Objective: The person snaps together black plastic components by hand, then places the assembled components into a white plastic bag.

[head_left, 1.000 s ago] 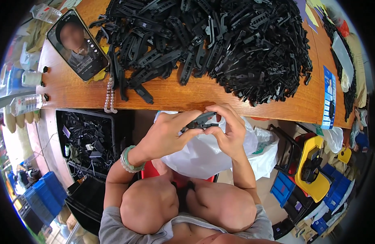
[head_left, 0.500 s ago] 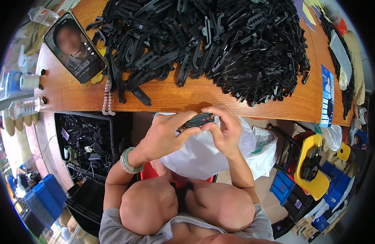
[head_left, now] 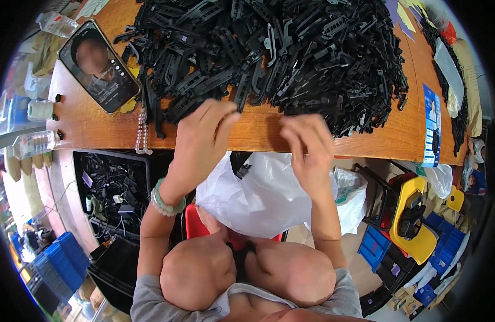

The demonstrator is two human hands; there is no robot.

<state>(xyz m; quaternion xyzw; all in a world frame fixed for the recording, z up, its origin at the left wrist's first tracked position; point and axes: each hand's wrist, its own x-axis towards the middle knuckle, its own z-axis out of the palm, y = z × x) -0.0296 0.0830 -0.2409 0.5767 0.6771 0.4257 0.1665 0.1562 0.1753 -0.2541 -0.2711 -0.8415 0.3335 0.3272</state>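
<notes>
My left hand (head_left: pixel 201 137) is over the front edge of the wooden table, its curved fingers apart and nothing visible in them. They reach the near side of a heap of long black plastic clips (head_left: pixel 204 59). To the right, my right hand (head_left: pixel 312 147) hovers by a pile of smaller black plastic pieces (head_left: pixel 344 80). Its fingers are bent and a little blurred, thumb apart, with nothing seen between them. Below both hands, a white plastic bag (head_left: pixel 263 198) lies spread over my lap. A black piece (head_left: pixel 243 169) shows at the bag's upper opening.
A phone (head_left: pixel 99 67) and a beaded strand (head_left: pixel 142 131) lie on the left of the table (head_left: pixel 97 129). A black crate (head_left: pixel 116 193) of cables and parts stands below. At right are a blue printed card (head_left: pixel 432 126) and a yellow chair (head_left: pixel 411 231).
The black plastic clip that both hands held has left them; a black piece now shows in the bag opening. Both hands have parted and moved forward over the table edge.
</notes>
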